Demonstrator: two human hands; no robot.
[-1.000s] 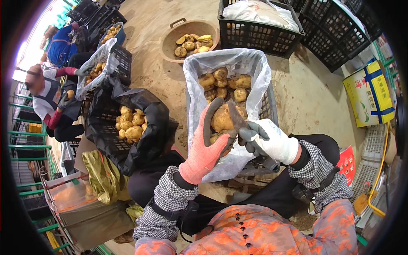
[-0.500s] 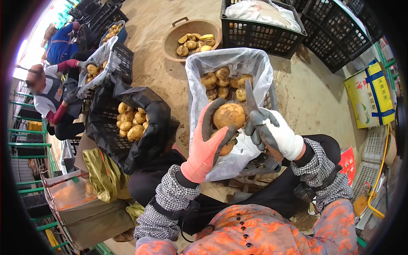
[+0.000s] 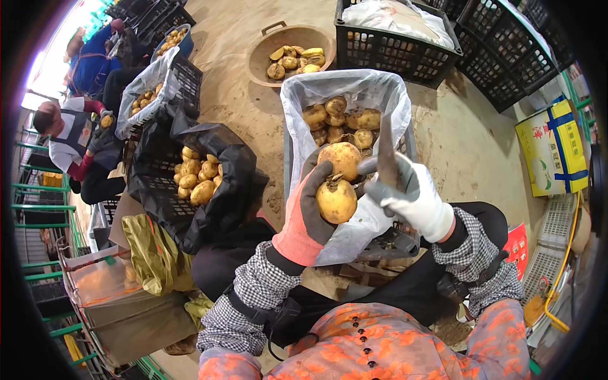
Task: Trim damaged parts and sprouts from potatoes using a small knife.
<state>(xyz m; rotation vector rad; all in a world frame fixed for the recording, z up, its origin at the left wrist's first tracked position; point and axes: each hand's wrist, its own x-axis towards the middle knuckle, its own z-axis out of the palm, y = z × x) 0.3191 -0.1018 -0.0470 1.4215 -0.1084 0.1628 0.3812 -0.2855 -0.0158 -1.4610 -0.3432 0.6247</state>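
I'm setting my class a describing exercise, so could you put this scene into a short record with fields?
Left hand: gloved in coral and grey, around two potato lumps; whether they are joined is unclear
Right hand: gloved in white and grey, gripping a knife that points toward the picture's top
Beneath the hands: white-lined crate, potatoes inside
To the left: black-lined crate, potatoes inside
Beyond: brown basin, potatoes inside
Far left: co-worker holding a potato
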